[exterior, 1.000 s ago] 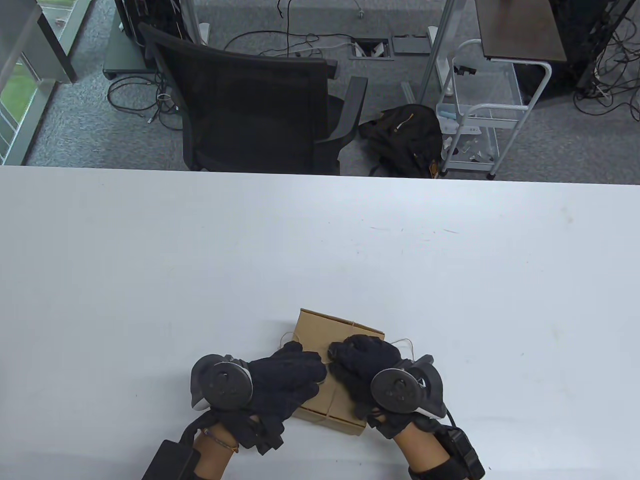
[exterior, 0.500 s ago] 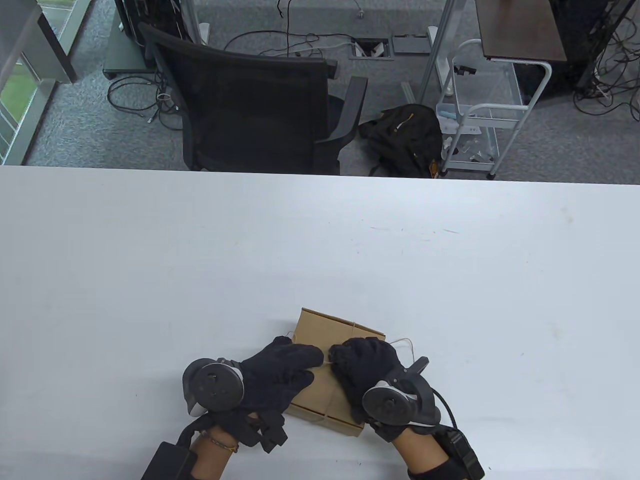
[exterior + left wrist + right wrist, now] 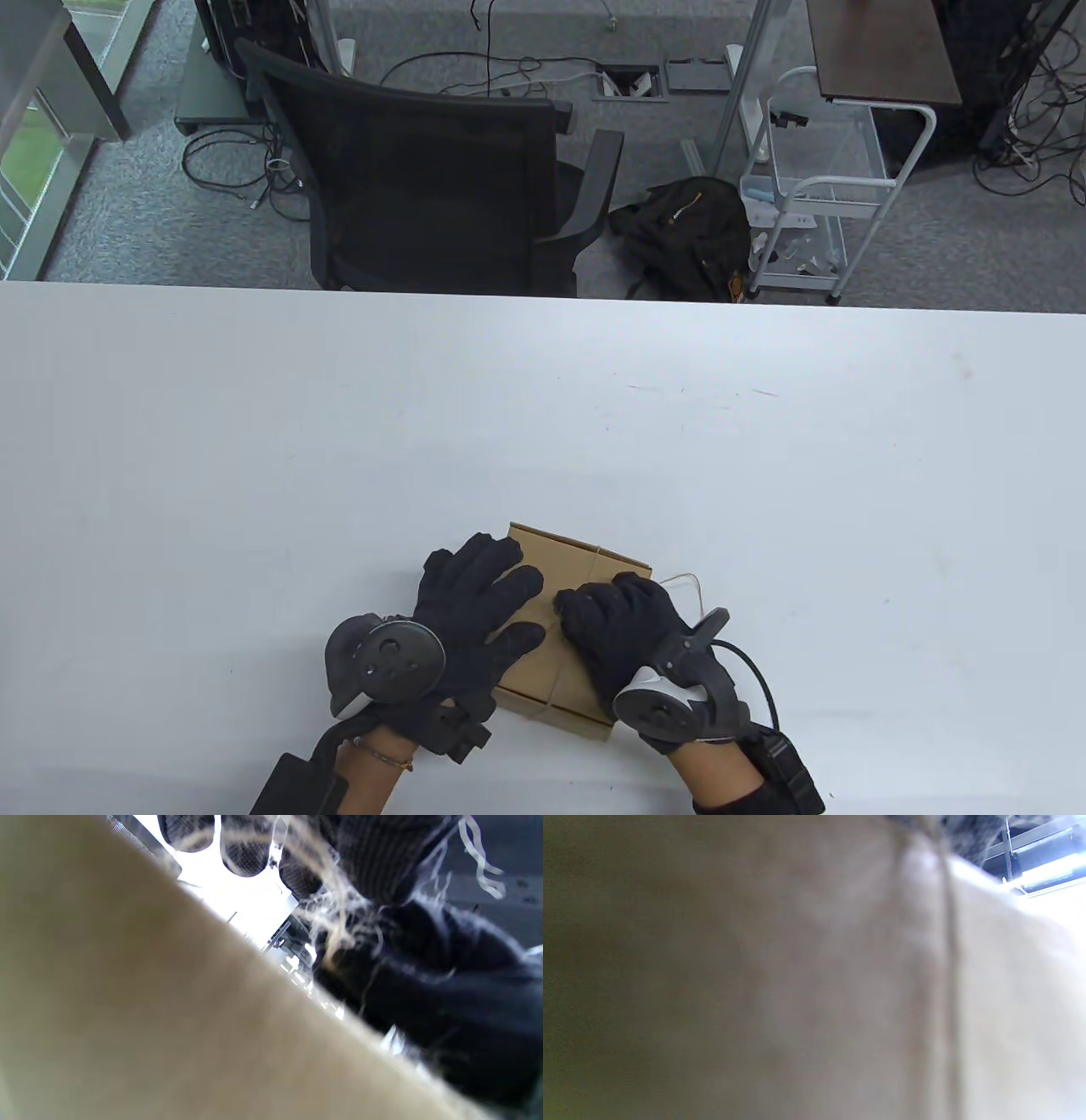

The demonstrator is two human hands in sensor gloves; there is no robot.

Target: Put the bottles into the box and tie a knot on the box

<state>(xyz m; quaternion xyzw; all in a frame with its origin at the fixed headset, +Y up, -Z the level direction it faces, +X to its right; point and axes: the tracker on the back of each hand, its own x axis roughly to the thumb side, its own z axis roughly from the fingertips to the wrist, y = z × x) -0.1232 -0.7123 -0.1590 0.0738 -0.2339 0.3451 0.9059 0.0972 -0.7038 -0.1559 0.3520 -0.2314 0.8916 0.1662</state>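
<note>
A closed cardboard box (image 3: 580, 567) lies near the table's front edge, with thin twine (image 3: 555, 689) wound around it. No bottles are visible. My left hand (image 3: 484, 590) lies over the box's left part, fingers spread and straight. My right hand (image 3: 598, 615) rests on the box's right part with its fingers curled, pinching the twine at the middle of the lid. A loose loop of twine (image 3: 689, 584) trails off to the right. In the left wrist view my fingertips (image 3: 246, 855) hang over the blurred box (image 3: 127, 1005), and frayed twine (image 3: 335, 921) runs to the right glove (image 3: 445, 984). The right wrist view is filled by the box (image 3: 755, 984).
The white table (image 3: 594, 424) stretches wide behind and to both sides of the box. Beyond its far edge stand a black office chair (image 3: 424, 170), a black backpack (image 3: 679, 229) on the floor and a white cart (image 3: 806, 195).
My left hand has let go at the middle of the lid and spread its fingers forward over the box's left side. The right hand stays curled on the twine, its wrist dropped slightly.
</note>
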